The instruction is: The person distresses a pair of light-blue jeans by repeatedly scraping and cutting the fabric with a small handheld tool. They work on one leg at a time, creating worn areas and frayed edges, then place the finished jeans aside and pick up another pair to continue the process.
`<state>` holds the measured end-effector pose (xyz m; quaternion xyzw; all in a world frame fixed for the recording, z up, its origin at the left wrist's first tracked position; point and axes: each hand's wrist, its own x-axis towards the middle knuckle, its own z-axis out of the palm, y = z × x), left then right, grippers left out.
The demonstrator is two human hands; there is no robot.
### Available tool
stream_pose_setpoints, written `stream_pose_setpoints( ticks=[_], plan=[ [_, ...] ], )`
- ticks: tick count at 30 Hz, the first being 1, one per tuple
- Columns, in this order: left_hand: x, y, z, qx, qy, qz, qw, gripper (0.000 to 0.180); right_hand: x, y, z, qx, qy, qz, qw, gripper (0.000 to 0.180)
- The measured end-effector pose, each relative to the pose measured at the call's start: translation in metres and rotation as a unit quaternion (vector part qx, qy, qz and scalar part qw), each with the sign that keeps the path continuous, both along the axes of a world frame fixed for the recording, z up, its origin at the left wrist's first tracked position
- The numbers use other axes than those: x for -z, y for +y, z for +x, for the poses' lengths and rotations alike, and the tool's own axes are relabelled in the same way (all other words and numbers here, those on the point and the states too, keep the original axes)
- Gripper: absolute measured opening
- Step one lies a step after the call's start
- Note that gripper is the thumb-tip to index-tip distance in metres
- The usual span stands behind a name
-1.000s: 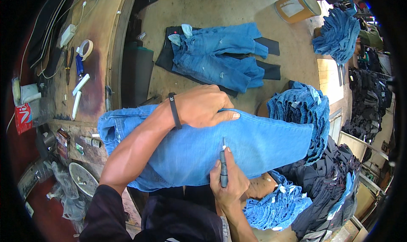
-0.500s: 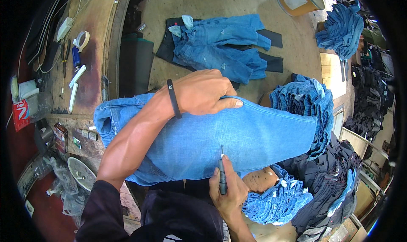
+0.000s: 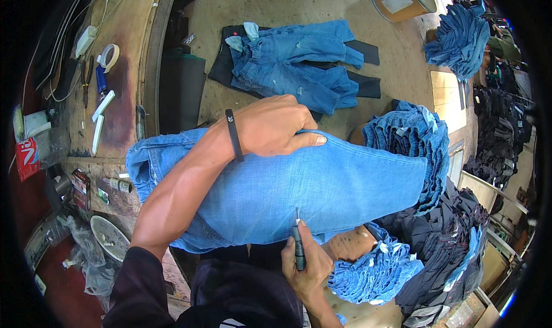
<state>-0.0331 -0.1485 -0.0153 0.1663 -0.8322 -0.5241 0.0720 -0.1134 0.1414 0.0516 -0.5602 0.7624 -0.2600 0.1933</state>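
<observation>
A pair of blue jeans (image 3: pixel 345 173) lies stretched from left to right in front of me, one leg tapering to the right. My left hand (image 3: pixel 279 125) is closed on the leg's far edge, gripping the denim between thumb and curled fingers. Below it, my right hand (image 3: pixel 313 265) holds a slim dark rotary tool (image 3: pixel 299 250) upright like a pen. Its thin metal tip points at the denim close to the near edge; whether it touches cannot be made out. The fingers beneath the handle are partly hidden.
Ripped jeans on black trousers (image 3: pixel 293 63) lie on the floor ahead. Denim stacks (image 3: pixel 402 138) and a dark garment pile (image 3: pixel 443 247) stand at right. On the left, a wooden table (image 3: pixel 129 52) carries a tape roll (image 3: pixel 108 56) and pliers. A drum (image 3: pixel 405 3) stands far off.
My right hand has drawn the rotary tool slightly toward me and to the left over the denim. My left hand keeps its grip on the far edge.
</observation>
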Motion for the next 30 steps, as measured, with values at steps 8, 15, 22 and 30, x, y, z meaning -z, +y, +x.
stream_pose_setpoints(
  ticks=[8,15,22,30],
  plan=[
    [0.005,0.002,-0.001,-0.011,0.037,-0.01,0.999,0.051,0.025,-0.043,-0.015,0.019,0.02,-0.047,0.999,0.044],
    [0.008,0.002,-0.001,-0.017,0.023,-0.013,1.0,0.048,0.028,-0.056,-0.013,-0.005,0.055,-0.102,0.993,0.047],
    [0.007,0.002,-0.001,-0.02,0.013,-0.013,1.0,0.049,0.016,-0.027,-0.006,0.005,0.026,-0.044,0.999,0.047],
    [0.006,0.002,-0.002,-0.013,0.019,-0.008,1.0,0.049,0.013,-0.007,-0.003,0.022,0.01,-0.082,0.996,0.047]
  ],
)
